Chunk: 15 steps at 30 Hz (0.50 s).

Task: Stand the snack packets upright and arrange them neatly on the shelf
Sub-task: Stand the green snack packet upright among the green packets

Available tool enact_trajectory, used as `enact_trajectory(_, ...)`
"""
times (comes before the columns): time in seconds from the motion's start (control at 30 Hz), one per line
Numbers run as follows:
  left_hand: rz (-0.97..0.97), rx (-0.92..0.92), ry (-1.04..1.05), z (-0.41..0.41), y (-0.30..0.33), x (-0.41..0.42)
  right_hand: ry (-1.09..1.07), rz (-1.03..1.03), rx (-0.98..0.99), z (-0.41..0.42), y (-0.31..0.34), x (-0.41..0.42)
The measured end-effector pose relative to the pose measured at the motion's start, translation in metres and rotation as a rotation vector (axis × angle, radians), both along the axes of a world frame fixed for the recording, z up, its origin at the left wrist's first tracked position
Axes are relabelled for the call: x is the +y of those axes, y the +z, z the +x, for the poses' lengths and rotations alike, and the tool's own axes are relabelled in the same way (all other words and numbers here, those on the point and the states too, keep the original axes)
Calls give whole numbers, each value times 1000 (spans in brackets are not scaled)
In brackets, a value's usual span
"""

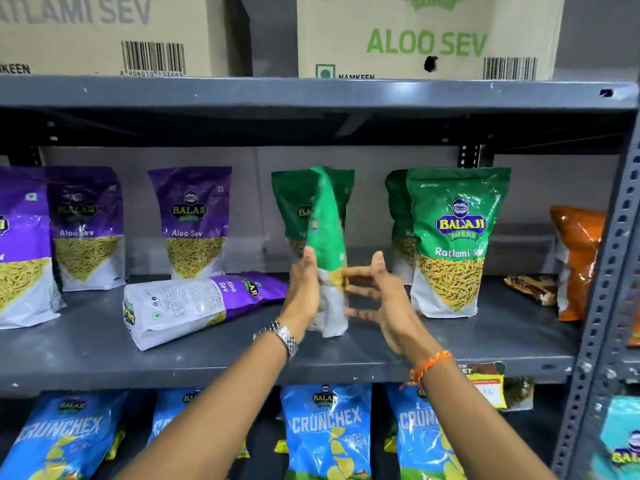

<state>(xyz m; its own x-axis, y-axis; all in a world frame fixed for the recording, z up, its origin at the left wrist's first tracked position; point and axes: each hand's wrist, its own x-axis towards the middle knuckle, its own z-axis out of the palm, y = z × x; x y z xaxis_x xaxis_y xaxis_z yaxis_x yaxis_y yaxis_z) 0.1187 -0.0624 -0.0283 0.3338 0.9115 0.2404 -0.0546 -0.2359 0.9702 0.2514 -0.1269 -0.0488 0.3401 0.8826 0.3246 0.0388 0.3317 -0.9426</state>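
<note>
I hold a green Ratlami Sev packet [325, 230] upright and edge-on at the middle of the grey shelf [242, 362]. My left hand [304, 292] presses on its left side, and the spread fingers of my right hand [384, 299] touch its right side. Its base sits at or just above the shelf board. Another green packet [291, 202] stands right behind it. To the right, a green packet [453, 237] stands upright facing me, with one more behind it. A purple Aloo Sev packet [194, 306] lies on its side just left of my hands. Three purple packets [194, 220] stand further left.
An orange packet [578, 258] stands at the far right, with a brown packet [533, 287] lying flat beside it. The steel upright [602, 271] bounds the right end. Cardboard boxes [426, 36] sit on the shelf above. Blue Crunchex bags [325, 431] fill the shelf below.
</note>
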Motion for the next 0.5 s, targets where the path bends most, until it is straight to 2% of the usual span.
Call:
enact_trajectory(0.03,-49,-53,-92,-4,7,3,25,5,18,-3,-1,-1)
enact_trajectory(0.1,-74,-96,-141,-14,17,9,6,6,24,1,-2,5)
enact_trajectory(0.2,-90,-167,45,-24,19,13,-188,7,52,21,3,29)
enact_trajectory(0.27,-101,-188,141,-27,9,5,-264,-69,8,35,7,47)
enact_trajectory(0.37,-110,-181,59,-20,-7,-14,-63,-193,36,43,15,64)
enact_trajectory(0.43,-85,-167,-5,-14,-14,-21,116,-187,153,46,15,70)
enact_trajectory(0.5,-34,-131,-22,-9,-13,-23,181,-154,170,48,14,71)
